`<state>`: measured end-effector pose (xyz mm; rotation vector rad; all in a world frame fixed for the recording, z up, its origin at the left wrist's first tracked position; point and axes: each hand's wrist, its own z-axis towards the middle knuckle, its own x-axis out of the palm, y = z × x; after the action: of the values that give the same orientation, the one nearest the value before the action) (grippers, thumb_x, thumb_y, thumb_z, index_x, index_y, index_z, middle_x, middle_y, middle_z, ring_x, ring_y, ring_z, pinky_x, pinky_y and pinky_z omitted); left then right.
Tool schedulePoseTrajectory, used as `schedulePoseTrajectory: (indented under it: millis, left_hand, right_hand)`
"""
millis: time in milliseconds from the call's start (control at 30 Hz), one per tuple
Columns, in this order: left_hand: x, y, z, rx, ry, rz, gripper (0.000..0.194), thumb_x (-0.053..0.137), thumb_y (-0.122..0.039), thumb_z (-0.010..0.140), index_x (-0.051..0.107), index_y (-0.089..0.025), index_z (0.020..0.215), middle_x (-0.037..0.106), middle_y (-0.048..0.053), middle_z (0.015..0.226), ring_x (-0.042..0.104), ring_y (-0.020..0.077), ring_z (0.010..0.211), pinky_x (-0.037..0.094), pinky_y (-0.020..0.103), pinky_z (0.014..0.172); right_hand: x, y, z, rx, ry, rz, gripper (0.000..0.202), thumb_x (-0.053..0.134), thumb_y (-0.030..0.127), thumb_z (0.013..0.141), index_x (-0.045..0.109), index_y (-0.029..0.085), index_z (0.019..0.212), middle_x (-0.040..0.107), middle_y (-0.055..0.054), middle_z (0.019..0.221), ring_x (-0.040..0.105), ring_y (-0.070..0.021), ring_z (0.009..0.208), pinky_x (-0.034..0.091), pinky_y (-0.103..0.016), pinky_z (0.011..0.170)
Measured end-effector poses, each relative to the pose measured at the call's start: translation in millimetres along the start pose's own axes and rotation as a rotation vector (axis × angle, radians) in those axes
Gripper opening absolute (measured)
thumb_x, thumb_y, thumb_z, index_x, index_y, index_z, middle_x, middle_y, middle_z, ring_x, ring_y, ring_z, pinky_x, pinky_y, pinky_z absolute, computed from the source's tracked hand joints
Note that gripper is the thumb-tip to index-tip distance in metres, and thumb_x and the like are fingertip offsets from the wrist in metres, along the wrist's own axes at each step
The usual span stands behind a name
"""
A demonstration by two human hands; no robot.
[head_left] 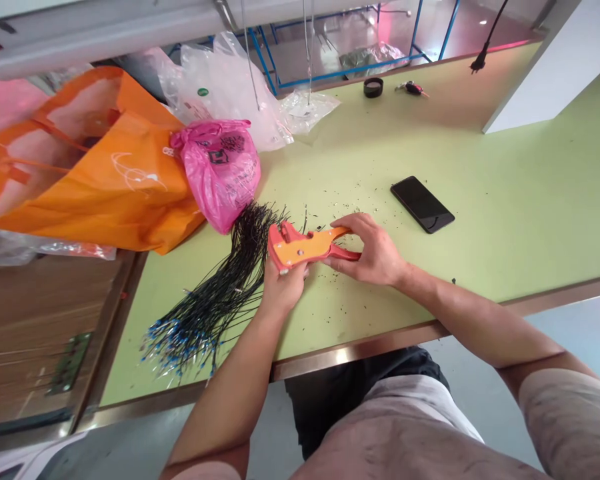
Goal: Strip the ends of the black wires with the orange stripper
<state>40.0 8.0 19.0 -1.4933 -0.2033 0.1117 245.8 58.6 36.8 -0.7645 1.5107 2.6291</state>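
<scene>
An orange and red wire stripping tool is held above the green table, its jaws toward the left. My right hand is wrapped round its handles, which are spread apart. My left hand is under the tool's jaw end, with its fingers mostly hidden behind the tool; whether it pinches a wire cannot be made out. Just left of that hand lies a big bundle of thin black wires with blue and silvery ends toward the table's front left. Small dark clippings are scattered around the tool.
A black phone lies to the right. At the left stand an orange bag, a knotted pink bag and clear plastic bags. A black round cap and keys lie at the back. A black plug hangs at the upper right.
</scene>
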Motion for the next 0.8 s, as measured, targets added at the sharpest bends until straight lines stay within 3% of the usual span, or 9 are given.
schedulePoseTrajectory:
  millis: [67,167,267,367,467,667,800]
  left_hand:
    - [1.7,-5,-4,0.016,0.093,0.015,0.038,0.082,-0.056,0.09,0.071,-0.02,0.097,0.067,0.001,0.073,0.049,0.01,0.053,0.035,0.024,0.047]
    - [4.7,-12,-11,0.046,0.237,0.055,0.038,0.08,-0.052,0.094,0.067,-0.022,0.112,0.073,0.003,0.08,0.065,0.0143,0.068,0.048,0.025,0.059]
    - [6.1,-11,-16,0.04,0.348,0.136,0.049,0.08,-0.048,0.096,0.059,-0.023,0.133,0.077,0.004,0.085,0.071,0.0176,0.078,0.053,0.027,0.068]
    - [4.9,-3,-18,0.002,0.412,0.25,0.051,0.07,-0.049,0.102,0.054,-0.023,0.143,0.08,0.005,0.089,0.062,0.0136,0.062,0.048,0.026,0.058]
    - [3.0,3,-18,-0.006,0.413,0.314,0.041,0.062,-0.053,0.107,0.063,-0.021,0.133,0.08,0.006,0.09,0.05,0.0104,0.051,0.042,0.026,0.051]
    - [4.6,-1,-15,0.053,0.311,0.292,0.035,0.066,-0.053,0.104,0.073,-0.019,0.11,0.076,0.004,0.086,0.054,0.0102,0.057,0.045,0.024,0.053]
    - [7.5,-5,-13,-0.007,0.238,0.165,0.036,0.077,-0.055,0.097,0.076,-0.019,0.104,0.071,0.001,0.078,0.055,0.0093,0.057,0.042,0.021,0.05]
  right_hand:
    - [-4,-1,7,0.154,-0.02,0.187,0.053,0.091,0.049,0.079,0.069,0.02,0.118,0.075,-0.011,0.114,0.071,-0.0254,0.099,0.062,-0.044,0.088]
    - [-7,-6,14,0.371,-0.051,0.483,0.041,0.087,0.044,0.078,0.069,0.019,0.106,0.074,-0.005,0.099,0.064,-0.0159,0.078,0.055,-0.032,0.067]
    - [-7,-13,14,0.477,-0.06,0.661,0.034,0.084,0.036,0.072,0.069,0.018,0.097,0.073,-0.004,0.098,0.06,-0.0135,0.076,0.05,-0.027,0.061]
    - [-5,-13,11,0.519,-0.027,0.751,0.036,0.081,0.031,0.069,0.069,0.018,0.1,0.074,-0.005,0.1,0.062,-0.0148,0.079,0.05,-0.026,0.06]
    - [-3,-10,9,0.518,0.008,0.77,0.035,0.079,0.03,0.067,0.068,0.019,0.099,0.075,-0.005,0.097,0.066,-0.0174,0.083,0.05,-0.026,0.06]
    - [-3,-10,8,0.489,0.04,0.794,0.033,0.077,0.027,0.068,0.065,0.02,0.098,0.075,-0.005,0.095,0.07,-0.0202,0.087,0.052,-0.028,0.061]
    - [-4,-12,9,0.496,0.04,0.826,0.033,0.076,0.027,0.067,0.064,0.02,0.097,0.074,-0.005,0.095,0.07,-0.0196,0.086,0.052,-0.027,0.06]
